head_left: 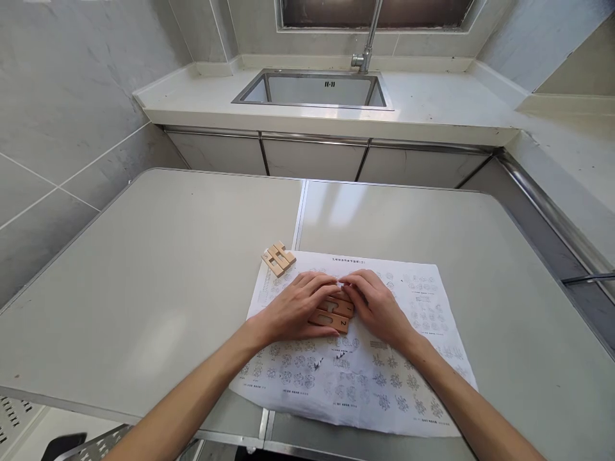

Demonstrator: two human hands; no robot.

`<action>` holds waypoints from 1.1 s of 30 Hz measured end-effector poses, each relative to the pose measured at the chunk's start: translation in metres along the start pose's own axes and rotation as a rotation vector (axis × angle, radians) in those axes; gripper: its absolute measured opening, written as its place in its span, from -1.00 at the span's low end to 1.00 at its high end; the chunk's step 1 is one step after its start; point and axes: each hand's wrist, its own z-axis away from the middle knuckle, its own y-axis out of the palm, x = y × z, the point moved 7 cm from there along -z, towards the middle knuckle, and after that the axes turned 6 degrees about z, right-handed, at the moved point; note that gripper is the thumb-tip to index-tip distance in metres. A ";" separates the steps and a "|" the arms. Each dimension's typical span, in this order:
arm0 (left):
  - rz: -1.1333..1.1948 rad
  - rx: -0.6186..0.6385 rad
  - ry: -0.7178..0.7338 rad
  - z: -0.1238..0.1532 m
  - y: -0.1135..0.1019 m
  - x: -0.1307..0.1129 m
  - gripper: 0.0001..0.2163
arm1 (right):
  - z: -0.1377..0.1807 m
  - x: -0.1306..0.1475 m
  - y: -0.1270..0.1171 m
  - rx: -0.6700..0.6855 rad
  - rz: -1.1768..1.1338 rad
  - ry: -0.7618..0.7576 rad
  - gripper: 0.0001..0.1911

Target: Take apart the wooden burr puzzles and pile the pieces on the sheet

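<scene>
A grey folding table (158, 269) fills the middle of the view, a seam running down its centre. At twelve o'clock, beyond it, a white counter (432, 109) carries a steel sink (314, 89) with a tap (368, 45) rising behind it toward a dark window (375, 13). Cabinet fronts (312, 157) sit below the counter. Grey wall tiles (62, 115) cover the nine o'clock side.

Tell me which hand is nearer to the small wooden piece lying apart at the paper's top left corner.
Left. The left hand lies just below and right of that wooden piece; the right hand is further right, beyond the left one.
</scene>
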 end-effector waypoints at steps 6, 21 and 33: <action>-0.054 -0.055 -0.074 0.000 -0.002 0.004 -0.34 | 0.001 -0.007 -0.003 -0.047 -0.015 0.071 -0.77; -0.287 -0.273 -0.334 0.006 -0.016 0.022 -0.46 | 0.003 -0.015 -0.006 -0.105 -0.021 0.134 -0.81; -0.343 -0.281 -0.345 0.008 -0.014 0.024 -0.51 | 0.002 -0.013 -0.006 -0.094 -0.026 0.130 -0.82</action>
